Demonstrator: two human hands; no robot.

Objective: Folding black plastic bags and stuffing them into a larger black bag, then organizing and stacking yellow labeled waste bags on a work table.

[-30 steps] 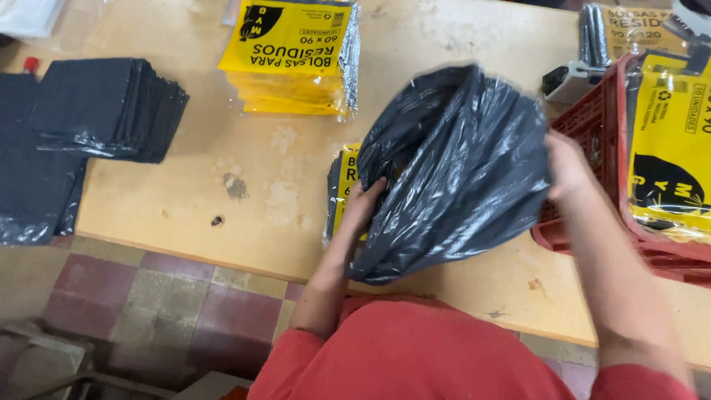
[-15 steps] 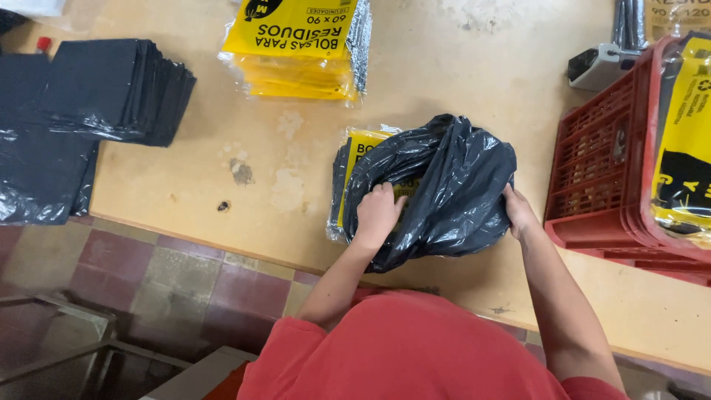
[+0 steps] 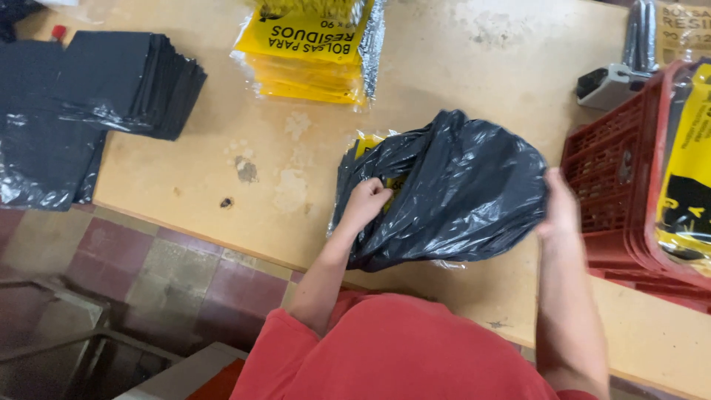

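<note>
— Both hands are on the black bag (image 3: 459,189). Left hand (image 3: 366,204) has its fingers curled into the folds at the bag's left edge; right hand (image 3: 559,211) grips the right edge, a bit blurred.

— And where does the bag sit?

— On the table (image 3: 459,67), lying over a yellow packet (image 3: 368,146) that shows at its upper left. The red crate (image 3: 618,192) is just right of the bag. A yellow packet pile (image 3: 311,55) lies beyond the bag, further up the table. Far left of the bag sits a stack of folded black bags (image 3: 122,81).
</note>
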